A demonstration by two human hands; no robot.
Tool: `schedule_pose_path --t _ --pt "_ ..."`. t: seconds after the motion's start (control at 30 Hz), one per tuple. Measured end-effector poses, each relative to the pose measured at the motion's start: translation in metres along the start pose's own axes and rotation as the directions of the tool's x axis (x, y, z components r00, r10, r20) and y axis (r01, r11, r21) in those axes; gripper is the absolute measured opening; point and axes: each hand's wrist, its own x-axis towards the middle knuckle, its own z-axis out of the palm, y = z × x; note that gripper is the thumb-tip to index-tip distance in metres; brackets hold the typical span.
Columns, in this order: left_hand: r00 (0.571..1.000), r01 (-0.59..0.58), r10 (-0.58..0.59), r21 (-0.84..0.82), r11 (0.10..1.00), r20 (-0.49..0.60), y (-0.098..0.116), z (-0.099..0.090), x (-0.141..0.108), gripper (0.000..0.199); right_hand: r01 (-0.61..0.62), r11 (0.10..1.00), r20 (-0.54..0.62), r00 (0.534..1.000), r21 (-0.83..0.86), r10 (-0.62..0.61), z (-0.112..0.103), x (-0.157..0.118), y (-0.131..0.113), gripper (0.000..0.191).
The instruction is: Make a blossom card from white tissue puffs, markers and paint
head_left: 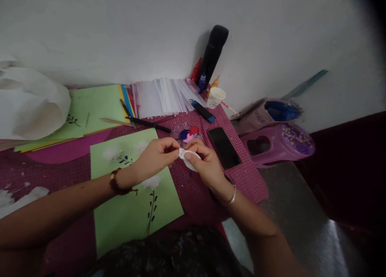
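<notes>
A small piece of white cotton [189,160] is held between my two hands above the table. My left hand [158,153] pinches its left end between thumb and fingers. Thumb and fingers of my right hand [208,164] close on its other side. Below my left wrist lies a light green sheet [120,224] with painted stems and dark blue leaves. White cotton tufts [152,182] top these stems, and my left forearm covers part of the picture. Just beyond my hands sits a clear paint palette [184,133] with blue, red and pink paint.
A phone [224,147] lies right of my hands. Behind are a paper cup [216,96], paint bottles [202,82], plastic sleeves [163,96] and a box cutter [202,110]. Coloured paper [96,108] and a white bundle [33,102] fill the left. A pink stool [268,144] stands beyond the table edge.
</notes>
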Motion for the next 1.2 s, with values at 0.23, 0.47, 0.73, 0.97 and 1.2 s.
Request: schedule_pose_path --t 0.23,0.47,0.73,0.97,1.2 --pt "0.985 -0.09 0.09 -0.004 0.996 0.145 0.009 -0.002 -0.003 0.013 -0.136 0.973 0.039 0.991 0.184 0.131 0.0 0.001 0.008 0.024" --pt "0.936 -0.346 0.279 0.41 0.844 0.215 0.004 0.001 -0.01 0.009 -0.275 0.945 0.349 0.915 0.176 0.202 -0.006 -0.002 0.015 0.03" --pt "0.981 0.127 -0.132 0.049 0.991 0.143 -0.001 -0.001 -0.003 0.022 0.048 0.946 0.372 0.925 -0.32 0.079 -0.013 -0.003 0.012 0.027" --pt "0.934 0.265 -0.232 -0.093 0.96 0.27 -0.008 0.0 -0.005 0.02 -0.013 0.948 0.366 0.921 -0.318 0.135 -0.017 -0.004 0.006 0.038" --pt "0.928 -0.309 0.183 0.397 0.864 0.325 -0.009 0.001 -0.007 0.013 -0.489 0.861 0.352 0.837 0.136 0.419 -0.016 -0.006 0.01 0.026"
